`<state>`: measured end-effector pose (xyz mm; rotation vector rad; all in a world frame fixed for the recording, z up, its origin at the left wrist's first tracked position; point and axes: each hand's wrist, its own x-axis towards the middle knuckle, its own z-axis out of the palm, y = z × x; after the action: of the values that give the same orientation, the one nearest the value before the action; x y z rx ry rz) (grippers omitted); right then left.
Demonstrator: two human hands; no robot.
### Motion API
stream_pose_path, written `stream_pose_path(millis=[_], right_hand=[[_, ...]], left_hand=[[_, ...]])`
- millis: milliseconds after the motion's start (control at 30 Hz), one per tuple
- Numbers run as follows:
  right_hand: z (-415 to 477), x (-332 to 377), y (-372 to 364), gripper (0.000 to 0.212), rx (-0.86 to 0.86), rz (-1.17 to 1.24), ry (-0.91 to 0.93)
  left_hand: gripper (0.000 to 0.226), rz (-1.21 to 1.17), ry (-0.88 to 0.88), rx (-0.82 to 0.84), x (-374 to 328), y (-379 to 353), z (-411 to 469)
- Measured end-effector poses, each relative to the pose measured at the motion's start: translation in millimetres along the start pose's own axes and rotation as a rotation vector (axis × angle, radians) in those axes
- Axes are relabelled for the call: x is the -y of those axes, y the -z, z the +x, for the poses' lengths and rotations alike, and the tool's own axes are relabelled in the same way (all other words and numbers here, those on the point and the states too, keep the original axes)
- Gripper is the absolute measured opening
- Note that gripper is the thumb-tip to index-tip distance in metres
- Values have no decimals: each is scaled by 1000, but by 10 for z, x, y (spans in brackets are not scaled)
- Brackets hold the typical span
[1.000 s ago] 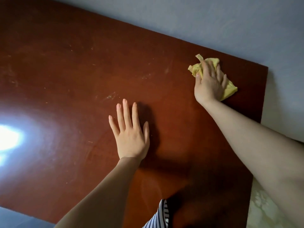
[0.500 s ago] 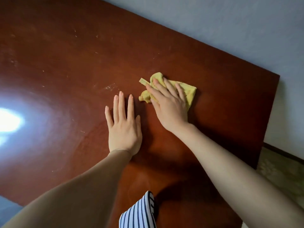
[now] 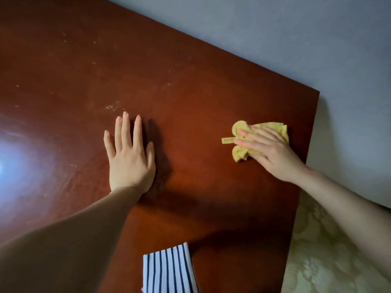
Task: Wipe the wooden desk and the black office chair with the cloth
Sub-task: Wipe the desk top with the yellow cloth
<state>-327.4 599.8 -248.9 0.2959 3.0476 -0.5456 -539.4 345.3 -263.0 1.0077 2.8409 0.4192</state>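
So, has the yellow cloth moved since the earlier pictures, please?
Yes. The cloth, under the right hand, slid right, from beside the left hand toward the edge of the desk.

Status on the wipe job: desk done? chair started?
Done: nothing clearly finished; pale smudges mark the desk beyond the left hand. In hand: the right hand presses the yellow cloth on the desk near its right edge, while the left hand rests flat on the wood. Left: the smudged area, then the chair, which is not in view.

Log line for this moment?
phase: wiping | right hand: presses yellow cloth on wooden desk near right edge | left hand: flat on desk
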Motion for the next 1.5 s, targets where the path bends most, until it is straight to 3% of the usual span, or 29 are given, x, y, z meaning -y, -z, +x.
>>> stream_pose_path(millis=[100, 300, 400, 633, 733, 900, 1067, 1333, 1500], right_hand=[[139, -318, 158, 45, -79, 32, -222], [814, -560, 273, 40, -227, -4, -472], [1278, -532, 284, 40, -205, -98, -533], [2269, -27, 135, 42, -103, -154, -408], [2439, 330, 29, 43, -57, -171, -258], [2182, 769, -145, 43, 14, -158, 36], [1570, 820, -225, 45, 55, -128, 191], [548, 494, -152, 49, 166, -161, 320], [548, 135, 27, 48, 96, -98, 78]], left_hand=[[61, -20, -12, 2, -3, 7, 10], [62, -26, -20, 6, -3, -1, -18], [62, -11, -24, 12, -6, -21, -19], [63, 6, -39, -28, -14, -51, 15], [63, 11, -38, -42, -9, -57, 30], [63, 8, -28, -53, 11, -47, 32], [63, 10, -20, -50, 15, -41, 27], [63, -3, -19, -22, 36, -18, 16], [60, -11, -31, -12, 4, -11, 16]])
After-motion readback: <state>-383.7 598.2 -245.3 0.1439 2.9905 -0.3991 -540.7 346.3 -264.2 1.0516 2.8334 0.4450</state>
